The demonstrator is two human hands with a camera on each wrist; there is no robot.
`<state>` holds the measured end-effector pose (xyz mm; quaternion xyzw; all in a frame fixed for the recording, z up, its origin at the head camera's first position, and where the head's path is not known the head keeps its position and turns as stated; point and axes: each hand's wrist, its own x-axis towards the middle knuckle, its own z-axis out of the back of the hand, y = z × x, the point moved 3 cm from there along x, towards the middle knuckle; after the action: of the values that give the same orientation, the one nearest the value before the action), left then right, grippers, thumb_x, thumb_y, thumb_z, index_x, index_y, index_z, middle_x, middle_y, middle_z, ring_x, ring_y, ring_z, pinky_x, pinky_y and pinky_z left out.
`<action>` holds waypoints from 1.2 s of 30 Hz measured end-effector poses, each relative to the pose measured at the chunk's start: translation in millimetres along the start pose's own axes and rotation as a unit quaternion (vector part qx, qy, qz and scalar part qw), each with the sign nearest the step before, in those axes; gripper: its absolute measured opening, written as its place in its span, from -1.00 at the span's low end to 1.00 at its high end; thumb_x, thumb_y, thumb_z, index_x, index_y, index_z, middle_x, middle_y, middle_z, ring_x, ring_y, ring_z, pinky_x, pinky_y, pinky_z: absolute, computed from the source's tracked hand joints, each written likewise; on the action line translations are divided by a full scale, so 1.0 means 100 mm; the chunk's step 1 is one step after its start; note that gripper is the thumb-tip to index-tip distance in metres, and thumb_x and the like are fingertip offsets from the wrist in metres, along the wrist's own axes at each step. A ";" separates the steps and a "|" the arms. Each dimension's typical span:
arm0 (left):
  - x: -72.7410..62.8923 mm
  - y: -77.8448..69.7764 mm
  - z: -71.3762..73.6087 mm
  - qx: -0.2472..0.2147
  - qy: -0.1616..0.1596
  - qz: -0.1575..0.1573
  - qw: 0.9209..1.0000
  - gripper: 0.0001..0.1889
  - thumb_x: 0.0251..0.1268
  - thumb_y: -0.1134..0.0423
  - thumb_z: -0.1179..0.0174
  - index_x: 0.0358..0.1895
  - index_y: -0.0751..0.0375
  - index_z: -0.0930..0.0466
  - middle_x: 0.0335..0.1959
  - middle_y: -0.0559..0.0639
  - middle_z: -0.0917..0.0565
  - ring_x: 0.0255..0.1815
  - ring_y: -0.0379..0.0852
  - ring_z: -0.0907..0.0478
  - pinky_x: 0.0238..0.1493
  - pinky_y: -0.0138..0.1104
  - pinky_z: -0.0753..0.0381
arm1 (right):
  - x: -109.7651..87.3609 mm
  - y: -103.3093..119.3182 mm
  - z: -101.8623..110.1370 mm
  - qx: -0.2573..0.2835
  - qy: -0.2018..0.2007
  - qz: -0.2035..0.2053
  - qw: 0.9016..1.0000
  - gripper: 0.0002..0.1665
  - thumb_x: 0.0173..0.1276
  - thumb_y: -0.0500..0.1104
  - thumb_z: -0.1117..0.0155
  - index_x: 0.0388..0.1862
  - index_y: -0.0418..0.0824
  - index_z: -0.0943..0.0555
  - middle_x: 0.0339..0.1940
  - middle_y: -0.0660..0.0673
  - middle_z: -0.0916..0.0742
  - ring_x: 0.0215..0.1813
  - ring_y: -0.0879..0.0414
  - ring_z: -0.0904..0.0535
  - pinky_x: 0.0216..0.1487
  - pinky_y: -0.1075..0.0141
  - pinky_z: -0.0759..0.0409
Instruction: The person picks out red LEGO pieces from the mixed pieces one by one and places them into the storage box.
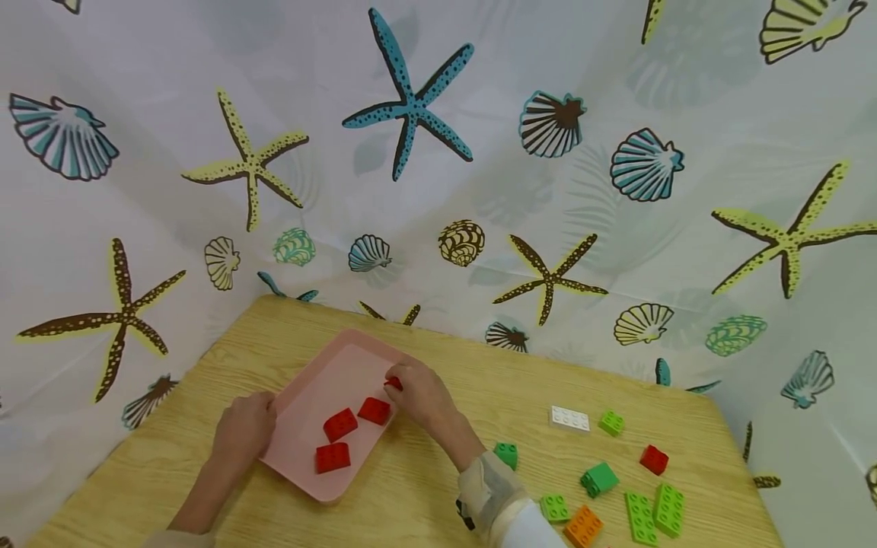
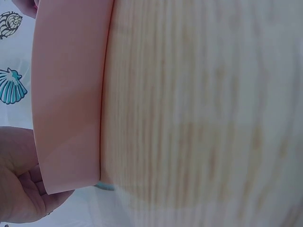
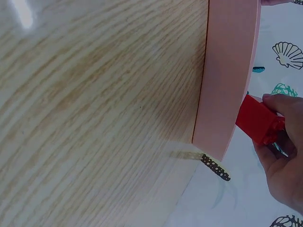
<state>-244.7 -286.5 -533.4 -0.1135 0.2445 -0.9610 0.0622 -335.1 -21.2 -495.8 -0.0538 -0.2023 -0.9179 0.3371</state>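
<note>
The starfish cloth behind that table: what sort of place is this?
Probably a screened-off tabletop spot for play or some hands-on activity: patterned cloth hangs behind a wood-grain table, with toy bricks on it and in a pink tray.

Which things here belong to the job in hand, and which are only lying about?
Likely belong to the job: pink tray, gripped by the left hand; red block, held in the right hand; three red blocks inside the tray; perhaps the loose red block.

Probably just lying about: white block; green blocks; orange block.
</note>
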 end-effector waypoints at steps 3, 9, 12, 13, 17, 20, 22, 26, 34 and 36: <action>0.00 -0.01 0.00 0.000 -0.002 -0.001 1.000 -0.83 0.35 0.45 -0.08 -0.38 0.32 -0.63 -0.57 0.15 -0.61 -0.59 0.08 -0.54 -0.61 -0.03 -0.48 | 0.01 -0.01 -0.02 -0.002 0.002 -0.002 1.000 -0.83 0.37 -0.17 -0.39 -0.12 -0.20 -0.75 -0.16 -0.04 -0.71 -0.19 0.16 -0.57 -0.07 0.41 -0.58; 0.00 -0.02 0.01 0.006 -0.008 -0.006 1.000 -0.78 0.35 0.45 -0.09 -0.51 0.26 -0.53 -0.60 0.15 -0.58 -0.60 0.10 -0.53 -0.62 -0.03 -0.47 | 0.04 -0.05 -0.06 -0.005 0.007 0.001 1.000 -0.84 0.35 -0.17 -0.41 -0.15 -0.22 -0.75 -0.20 -0.05 -0.70 -0.23 0.17 -0.55 -0.10 0.42 -0.58; -0.01 -0.01 0.01 0.010 -0.004 -0.006 1.000 -0.77 0.36 0.44 -0.08 -0.51 0.25 -0.52 -0.60 0.13 -0.58 -0.59 0.10 -0.54 -0.61 -0.03 -0.48 | 0.04 -0.06 -0.10 -0.002 0.007 0.005 1.000 -0.84 0.34 -0.18 -0.42 -0.16 -0.22 -0.75 -0.23 -0.04 -0.68 -0.24 0.17 -0.52 -0.13 0.43 -0.57; -0.01 -0.01 0.00 0.010 -0.002 -0.007 1.000 -0.77 0.37 0.44 -0.08 -0.51 0.25 -0.53 -0.60 0.13 -0.58 -0.59 0.10 -0.54 -0.60 -0.04 -0.48 | 0.04 -0.07 -0.12 -0.002 0.007 0.006 1.000 -0.84 0.34 -0.18 -0.42 -0.16 -0.22 -0.75 -0.24 -0.04 -0.67 -0.24 0.17 -0.52 -0.13 0.43 -0.56; -0.01 0.00 -0.01 0.008 -0.001 -0.007 1.000 -0.82 0.37 0.44 -0.08 -0.42 0.30 -0.60 -0.57 0.14 -0.59 -0.57 0.09 -0.55 -0.59 -0.04 -0.49 | 0.02 -0.07 -0.15 0.001 0.004 0.002 1.000 -0.84 0.34 -0.17 -0.42 -0.16 -0.22 -0.75 -0.22 -0.04 -0.66 -0.24 0.17 -0.51 -0.14 0.44 -0.56; 0.00 0.00 -0.02 0.007 -0.002 -0.006 1.000 -0.85 0.36 0.44 -0.09 -0.38 0.32 -0.62 -0.56 0.14 -0.60 -0.56 0.09 -0.55 -0.58 -0.04 -0.50 | 0.03 -0.07 -0.14 -0.002 -0.002 0.005 1.000 -0.84 0.35 -0.17 -0.41 -0.16 -0.22 -0.75 -0.21 -0.04 -0.66 -0.22 0.17 -0.51 -0.13 0.43 -0.56; 0.00 0.01 -0.03 0.007 0.000 -0.004 1.000 -0.85 0.36 0.44 -0.10 -0.39 0.30 -0.62 -0.57 0.12 -0.59 -0.57 0.08 -0.54 -0.58 -0.05 -0.49 | 0.03 -0.07 -0.14 0.000 -0.006 0.010 1.000 -0.84 0.34 -0.17 -0.41 -0.17 -0.22 -0.75 -0.22 -0.05 -0.66 -0.22 0.17 -0.51 -0.13 0.43 -0.56; 0.00 0.03 -0.04 0.002 0.003 0.003 1.000 -0.83 0.36 0.44 -0.10 -0.43 0.27 -0.59 -0.59 0.09 -0.57 -0.58 0.05 -0.51 -0.59 -0.06 -0.47 | 0.03 -0.06 -0.16 -0.001 -0.010 0.016 1.000 -0.83 0.34 -0.16 -0.42 -0.17 -0.22 -0.75 -0.23 -0.05 -0.67 -0.23 0.16 -0.52 -0.13 0.42 -0.57; 0.01 0.05 -0.05 0.005 0.003 0.004 1.000 -0.83 0.36 0.43 -0.10 -0.41 0.27 -0.61 -0.58 0.11 -0.59 -0.59 0.05 -0.51 -0.59 -0.07 -0.47 | 0.04 -0.07 -0.21 -0.002 -0.010 0.009 1.000 -0.83 0.31 -0.15 -0.45 -0.17 -0.20 -0.75 -0.27 -0.02 -0.69 -0.33 0.19 -0.50 -0.22 0.45 -0.55; 0.01 0.04 -0.05 0.004 0.005 0.004 1.000 -0.83 0.37 0.43 -0.10 -0.41 0.27 -0.61 -0.58 0.12 -0.59 -0.58 0.06 -0.52 -0.59 -0.06 -0.48 | 0.04 -0.08 -0.23 -0.007 -0.011 0.012 1.000 -0.82 0.31 -0.13 -0.46 -0.18 -0.19 -0.75 -0.28 -0.02 -0.69 -0.34 0.20 -0.50 -0.24 0.46 -0.54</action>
<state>-247.0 -288.0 -539.6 -0.1080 0.2416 -0.9621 0.0653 -342.4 -28.1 -518.5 -0.0686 -0.1993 -0.9144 0.3456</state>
